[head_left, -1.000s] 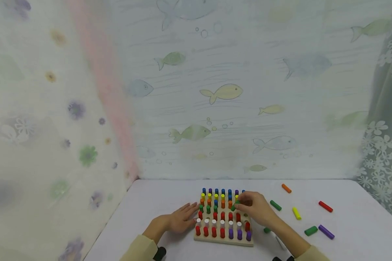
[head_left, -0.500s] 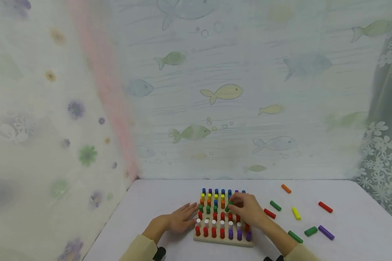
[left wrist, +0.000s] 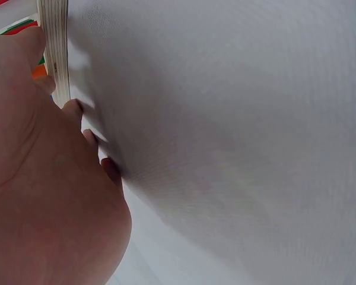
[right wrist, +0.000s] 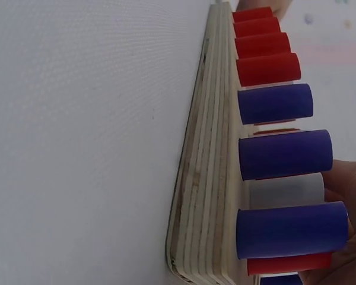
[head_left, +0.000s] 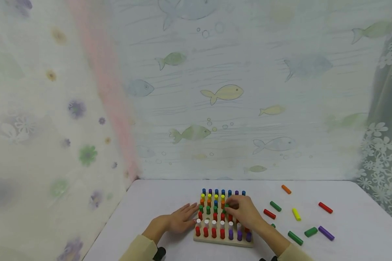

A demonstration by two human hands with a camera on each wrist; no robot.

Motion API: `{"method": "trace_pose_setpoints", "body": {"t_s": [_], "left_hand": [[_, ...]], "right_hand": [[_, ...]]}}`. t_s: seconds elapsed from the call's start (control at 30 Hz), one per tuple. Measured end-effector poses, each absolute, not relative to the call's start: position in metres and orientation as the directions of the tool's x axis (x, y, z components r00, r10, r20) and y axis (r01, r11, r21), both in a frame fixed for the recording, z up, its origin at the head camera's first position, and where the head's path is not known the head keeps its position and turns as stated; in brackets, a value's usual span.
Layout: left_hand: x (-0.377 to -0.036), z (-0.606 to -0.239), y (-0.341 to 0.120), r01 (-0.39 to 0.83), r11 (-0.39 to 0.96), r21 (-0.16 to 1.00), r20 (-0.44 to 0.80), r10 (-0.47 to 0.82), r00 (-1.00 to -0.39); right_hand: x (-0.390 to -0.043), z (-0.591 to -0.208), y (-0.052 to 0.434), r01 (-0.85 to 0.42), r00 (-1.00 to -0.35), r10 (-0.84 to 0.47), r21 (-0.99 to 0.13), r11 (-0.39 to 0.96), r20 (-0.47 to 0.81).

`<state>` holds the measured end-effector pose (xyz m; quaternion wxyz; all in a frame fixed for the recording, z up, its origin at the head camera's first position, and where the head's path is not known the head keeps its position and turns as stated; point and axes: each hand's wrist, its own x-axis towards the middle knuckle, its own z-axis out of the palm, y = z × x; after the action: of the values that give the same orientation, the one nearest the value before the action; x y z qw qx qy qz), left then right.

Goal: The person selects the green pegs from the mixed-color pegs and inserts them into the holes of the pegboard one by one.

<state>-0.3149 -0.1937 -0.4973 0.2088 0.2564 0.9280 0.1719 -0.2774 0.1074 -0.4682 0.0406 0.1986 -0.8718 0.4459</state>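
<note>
Now the right hand (head_left: 243,212) has carried its pinched green peg (head_left: 227,206) leftward over the pegboard (head_left: 222,240) to seat it, while the left hand (head_left: 183,221) stays flat, fingers relaxed, steadying the board's edge.

One wooden pegboard (head_left: 223,240), seven loose pegs (head_left: 295,214) on the table, two hands (head_left: 183,219).

The board (head_left: 222,240) is pale wood, its edge striped in thin layers. Its pegs run by rows: blue and purple (head_left: 216,191) farthest, then yellow (head_left: 203,196), orange, green (head_left: 208,209), red, white (head_left: 206,221), and nearest red with three purple (right wrist: 283,154) at the right. Loose pegs on the white table (head_left: 352,232): orange (head_left: 286,189), green (head_left: 275,206), red (head_left: 325,207), yellow (head_left: 296,213), purple (head_left: 326,232). Sleeves are tan. The backdrop (head_left: 222,92) is pale with fish (yellow, green, blue).
</note>
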Motion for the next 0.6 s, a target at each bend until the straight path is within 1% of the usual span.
{"method": "trace_pose_setpoints", "body": {"t_s": [0.4,0.6], "left_hand": [[-0.3123,-0.4922,-0.1913,0.402,0.816,0.415,-0.302,0.54,-0.786],[-0.3136,-0.4947,-0.1922,0.417,0.809,0.413,-0.302,0.554,-0.776]], "right_hand": [[-0.2806,-0.4716,0.1027,-0.39,-0.916,-0.316,-0.738,0.551,0.249],[-0.281,-0.4726,0.1024,-0.415,-0.904,-0.341,-0.717,0.56,0.257]]}}
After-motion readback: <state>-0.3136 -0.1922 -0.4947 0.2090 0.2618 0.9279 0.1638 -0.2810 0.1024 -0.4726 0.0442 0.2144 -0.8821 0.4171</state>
